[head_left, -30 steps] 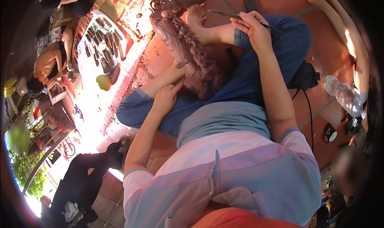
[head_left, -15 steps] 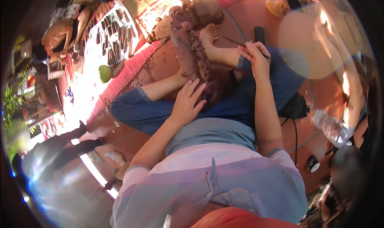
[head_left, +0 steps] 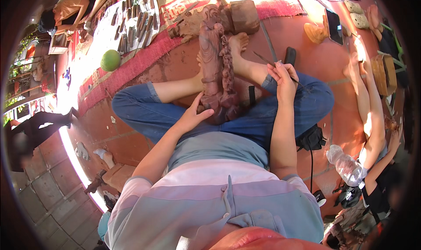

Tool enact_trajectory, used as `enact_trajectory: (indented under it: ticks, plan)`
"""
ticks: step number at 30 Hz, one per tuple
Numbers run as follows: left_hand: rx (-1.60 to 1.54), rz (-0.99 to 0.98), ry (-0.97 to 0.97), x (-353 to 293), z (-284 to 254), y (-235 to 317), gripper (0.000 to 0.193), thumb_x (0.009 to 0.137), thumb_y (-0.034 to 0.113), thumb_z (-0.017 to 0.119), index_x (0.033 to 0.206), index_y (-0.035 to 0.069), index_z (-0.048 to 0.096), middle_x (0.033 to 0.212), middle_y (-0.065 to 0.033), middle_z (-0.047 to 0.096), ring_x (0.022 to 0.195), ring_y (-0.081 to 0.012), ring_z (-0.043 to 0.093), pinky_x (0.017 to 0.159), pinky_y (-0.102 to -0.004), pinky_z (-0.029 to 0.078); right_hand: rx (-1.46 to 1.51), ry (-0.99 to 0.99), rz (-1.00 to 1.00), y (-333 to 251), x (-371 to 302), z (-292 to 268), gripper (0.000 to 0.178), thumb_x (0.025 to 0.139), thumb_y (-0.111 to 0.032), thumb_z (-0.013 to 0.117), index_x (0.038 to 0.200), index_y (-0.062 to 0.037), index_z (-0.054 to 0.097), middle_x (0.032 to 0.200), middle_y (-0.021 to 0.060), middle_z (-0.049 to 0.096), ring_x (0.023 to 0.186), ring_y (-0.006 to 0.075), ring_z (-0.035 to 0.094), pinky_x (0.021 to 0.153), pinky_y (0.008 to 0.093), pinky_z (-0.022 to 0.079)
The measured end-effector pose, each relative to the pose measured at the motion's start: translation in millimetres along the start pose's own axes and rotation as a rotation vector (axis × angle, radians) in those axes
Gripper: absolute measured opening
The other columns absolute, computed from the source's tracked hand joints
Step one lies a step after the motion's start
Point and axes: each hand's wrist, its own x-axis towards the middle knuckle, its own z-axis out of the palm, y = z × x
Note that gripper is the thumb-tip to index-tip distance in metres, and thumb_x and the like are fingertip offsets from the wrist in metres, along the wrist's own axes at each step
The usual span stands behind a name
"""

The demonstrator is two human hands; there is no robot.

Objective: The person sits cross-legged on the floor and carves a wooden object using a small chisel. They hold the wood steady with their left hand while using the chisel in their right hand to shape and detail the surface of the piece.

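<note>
A reddish-brown carved wooden statue (head_left: 211, 53) of a bearded, robed figure stands between my crossed legs, its base close to my lap. My left hand (head_left: 194, 117) grips the left side of the base, thumb toward the front and fingers partly hidden behind the wood. Off to the statue's right, my right hand (head_left: 285, 77) is closed around a thin, dark, pointed tool (head_left: 262, 57). The tool's tip points up and left, apart from the statue, and its other end shows behind the hand.
Beyond my feet lie wood blocks (head_left: 244, 17) and a red mat (head_left: 144, 59). Several chisels (head_left: 139, 26) rest on a white cloth near a green round fruit (head_left: 110, 60). To the right are a phone (head_left: 334, 26), a plastic bottle (head_left: 345, 164) and another person's legs (head_left: 366, 96).
My left hand has slid from the statue's front to the left side of its base. The view has shifted, and the statue appears straighter. My right hand still holds the tool.
</note>
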Motion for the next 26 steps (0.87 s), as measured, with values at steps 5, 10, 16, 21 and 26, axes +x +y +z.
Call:
enact_trajectory:
  ticks: [5, 10, 16, 21, 26]
  plan:
    - [-0.42, -0.219, -0.127, 8.9, -3.6, 18.5, 0.103, 0.083, 0.043, 0.071, 0.153, 0.009, 0.004, 0.147, -0.0195, 0.033, 0.133, -0.027, 0.038, 0.106, -0.035, 0.035, -0.012, 0.004, -0.01, 1.3, 1.5, -4.3, 0.012, 0.087, -0.005, 0.065, 0.079, 0.0006, 0.058, 0.086, 0.0091, 0.063, 0.085, 0.0233, 0.069, 0.081, 0.0329, 0.058]
    - [-0.44, -0.196, -0.182, 13.1, -7.1, 12.4, 0.108, 0.081, 0.043, 0.073, 0.152, 0.005, 0.001, 0.149, -0.0199, 0.029, 0.136, -0.0269, 0.034, 0.107, -0.0352, 0.033, -0.046, 0.047, -0.002, -5.1, -5.6, 4.6, 0.011, 0.091, -0.007, 0.062, 0.094, 0.0043, 0.063, 0.096, 0.0119, 0.065, 0.088, 0.0265, 0.069, 0.081, 0.0339, 0.058]
    - [-0.312, -0.128, -0.154, 14.5, -7.2, 22.0, 0.112, 0.078, 0.045, 0.075, 0.151, 0.0, 0.004, 0.151, -0.0212, 0.025, 0.141, -0.0279, 0.025, 0.113, -0.0347, 0.021, -0.501, -0.246, -0.072, 1.2, -62.9, 59.8, 0.02, 0.086, -0.001, 0.066, 0.104, 0.004, 0.068, 0.096, 0.009, 0.069, 0.085, 0.0125, 0.066, 0.074, 0.0236, 0.053]
    - [-0.212, -0.087, -0.139, 16.0, -10.5, 24.2, 0.112, 0.077, 0.046, 0.075, 0.151, -0.001, 0.004, 0.153, -0.022, 0.022, 0.143, -0.0269, 0.02, 0.115, -0.0352, 0.019, -0.779, -0.231, -0.53, 22.3, -69.9, 89.3, 0.018, 0.084, 0.003, 0.066, 0.102, 0.0016, 0.067, 0.096, 0.0128, 0.068, 0.086, 0.0185, 0.067, 0.074, 0.0267, 0.053]
    - [-0.264, -0.104, -0.169, 16.7, -10.5, 24.4, 0.115, 0.076, 0.049, 0.076, 0.151, 0.001, 0.004, 0.154, -0.0223, 0.018, 0.144, -0.0271, 0.016, 0.116, -0.0352, 0.014, -0.918, -0.269, -0.581, 31.5, -73.7, 96.2, 0.022, 0.083, 0.005, 0.066, 0.105, 0.0008, 0.066, 0.099, 0.0133, 0.068, 0.089, 0.0234, 0.067, 0.076, 0.029, 0.053]
